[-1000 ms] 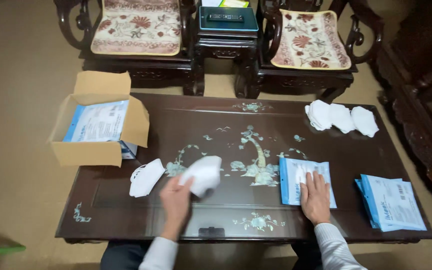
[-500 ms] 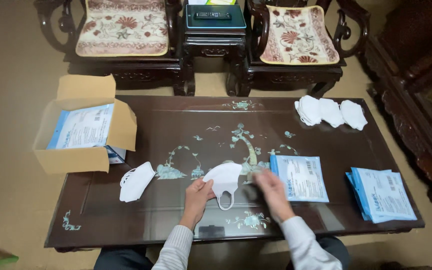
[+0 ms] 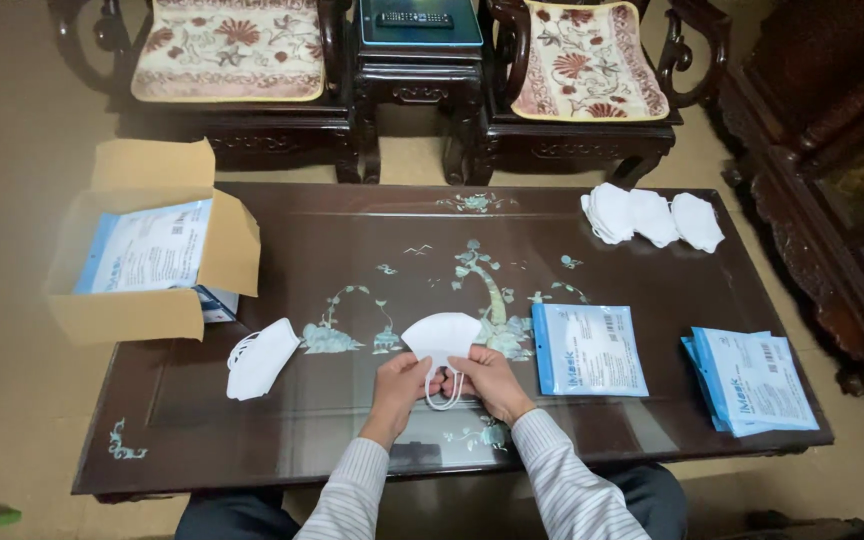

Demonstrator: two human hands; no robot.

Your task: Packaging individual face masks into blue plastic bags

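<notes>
We see the left hand [image 3: 399, 385] and the right hand [image 3: 484, 378] side by side near the front edge of the dark inlaid table [image 3: 372, 230], both pinching the lower edge of a folded white mask [image 3: 441, 335] that lies on the table just beyond the fingertips, its ear loops hanging between the hands. At nine o'clock from the mask lies a second white mask [image 3: 260, 357], and beyond it, at ten o'clock, an open cardboard box [image 3: 142, 310] with blue-and-white packets. At three o'clock lies a single blue packet [image 3: 588, 349], then a stack of packets [image 3: 749, 380]. At one o'clock, well apart, sit three more white masks [image 3: 652, 216]. Nothing lies between the hands and the mask.
</notes>
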